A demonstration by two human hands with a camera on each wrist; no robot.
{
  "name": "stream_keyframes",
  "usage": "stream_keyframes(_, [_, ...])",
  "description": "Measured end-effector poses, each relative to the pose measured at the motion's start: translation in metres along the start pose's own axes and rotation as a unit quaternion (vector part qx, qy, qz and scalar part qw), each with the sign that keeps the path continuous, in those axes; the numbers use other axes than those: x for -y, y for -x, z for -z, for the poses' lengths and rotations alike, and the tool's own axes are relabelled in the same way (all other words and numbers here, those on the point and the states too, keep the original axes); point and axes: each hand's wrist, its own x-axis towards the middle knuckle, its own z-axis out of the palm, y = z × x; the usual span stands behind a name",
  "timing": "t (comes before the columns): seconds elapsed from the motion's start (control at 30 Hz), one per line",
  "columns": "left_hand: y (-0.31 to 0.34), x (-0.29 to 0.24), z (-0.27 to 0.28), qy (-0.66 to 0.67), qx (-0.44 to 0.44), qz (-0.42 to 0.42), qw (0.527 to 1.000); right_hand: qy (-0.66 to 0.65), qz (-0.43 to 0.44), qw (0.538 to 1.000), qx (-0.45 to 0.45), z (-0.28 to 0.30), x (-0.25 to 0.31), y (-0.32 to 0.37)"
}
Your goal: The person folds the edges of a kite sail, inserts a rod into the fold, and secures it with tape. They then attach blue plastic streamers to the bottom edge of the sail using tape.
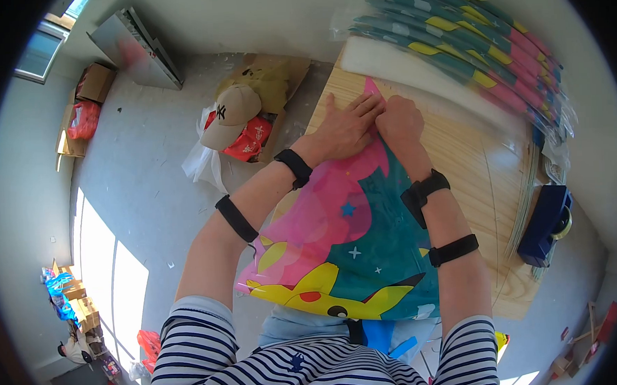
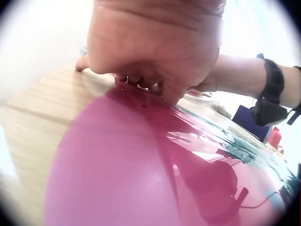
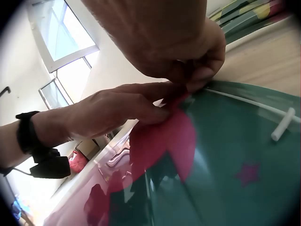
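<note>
A pink and green plastic kite (image 1: 385, 223) with a yellow cartoon figure stretches from the person's waist across the wooden table. My left hand (image 1: 346, 130) lies over its narrow pink tip, fingers extended toward the other hand and thumb out to the side. Right beside it, my right hand (image 1: 402, 124) has its fingers curled and pinches the kite's edge near the tip. In the right wrist view a thin white rod (image 3: 244, 100) runs along the kite from these fingertips, with a short white tube (image 3: 283, 125) at the rod's other end.
Several folded kites (image 1: 453, 41) lie stacked at the table's back, beside white padding (image 1: 413, 74). A blue tape dispenser (image 1: 544, 227) and thin rods (image 1: 519, 211) are along the right of the wooden table (image 1: 472, 158). A cap (image 1: 233, 116) sits on a carton at left.
</note>
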Motion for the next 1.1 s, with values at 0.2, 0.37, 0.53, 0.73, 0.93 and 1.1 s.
stream_keyframes(0.2, [-0.002,0.001,0.006,0.032,0.038,0.014,0.999,0.038,0.020,0.998,0.038,0.006,-0.012,0.022])
stream_keyframes(0.37, [-0.003,0.004,-0.002,0.016,0.036,0.014,0.999,0.060,0.024,0.998,0.018,0.005,-0.037,0.054])
stream_keyframes(0.53, [-0.004,0.003,0.000,0.027,0.048,0.022,0.998,0.025,0.011,1.000,0.013,0.007,-0.059,0.081])
stream_keyframes(0.73, [-0.006,0.001,0.003,0.027,0.058,0.034,0.997,-0.051,0.093,0.991,-0.087,0.008,-0.081,0.123])
stream_keyframes(0.93, [-0.008,-0.002,0.006,0.032,0.079,0.047,0.995,-0.025,0.126,0.985,-0.113,0.009,-0.099,0.156])
stream_keyframes(1.1, [-0.009,0.000,0.007,0.028,0.083,0.049,0.995,-0.034,0.089,0.990,-0.099,0.024,-0.114,0.193])
